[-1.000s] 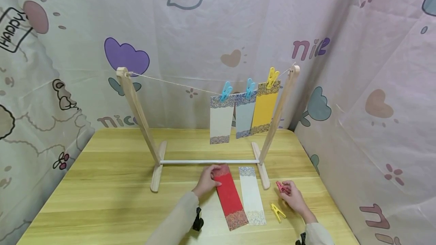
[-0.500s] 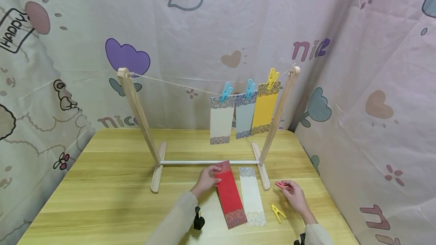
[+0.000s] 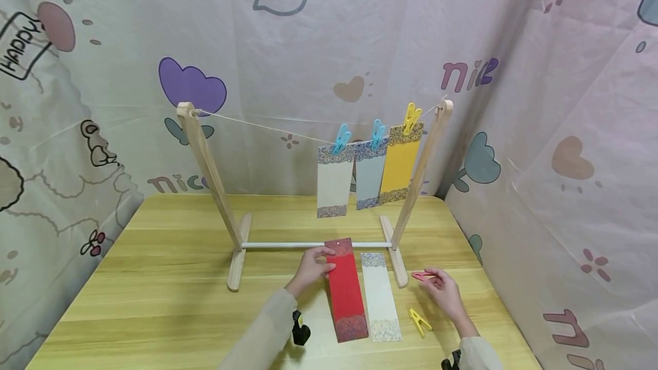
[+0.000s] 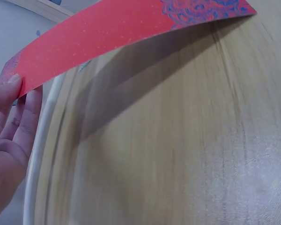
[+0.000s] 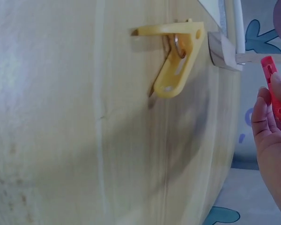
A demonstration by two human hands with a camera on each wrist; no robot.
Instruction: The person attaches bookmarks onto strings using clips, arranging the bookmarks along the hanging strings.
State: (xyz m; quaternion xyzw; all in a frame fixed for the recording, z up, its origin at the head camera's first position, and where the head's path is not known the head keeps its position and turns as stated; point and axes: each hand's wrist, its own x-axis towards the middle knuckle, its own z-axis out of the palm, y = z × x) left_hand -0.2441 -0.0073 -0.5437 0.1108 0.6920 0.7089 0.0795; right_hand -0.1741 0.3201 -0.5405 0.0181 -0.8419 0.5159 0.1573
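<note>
My left hand (image 3: 311, 272) pinches the upper left edge of a red paper bookmark (image 3: 347, 290) with patterned ends and a small hole at its top. In the left wrist view the red strip slants, its held end lifted over the table and its far corner down at the wood. My right hand (image 3: 445, 297) holds a red clothespin (image 5: 274, 89) between thumb and fingers, above the table's right side. Close below that hand lies a yellow clothespin (image 3: 420, 322). A white patterned bookmark (image 3: 380, 298) lies flat just right of the red one.
Behind the hands stands a wooden frame (image 3: 213, 176) with a white crossbar (image 3: 288, 244) and a string (image 3: 257, 123). From its right half hang white (image 3: 333, 184), light blue (image 3: 369, 173) and yellow (image 3: 401, 159) bookmarks on clothespins. Printed cloth (image 3: 288, 61) encloses the table.
My left hand has raised the red bookmark's top end and turned it more upright, its top now overlapping the crossbar. The red clothespin has turned level and shifted slightly left in my right hand.
</note>
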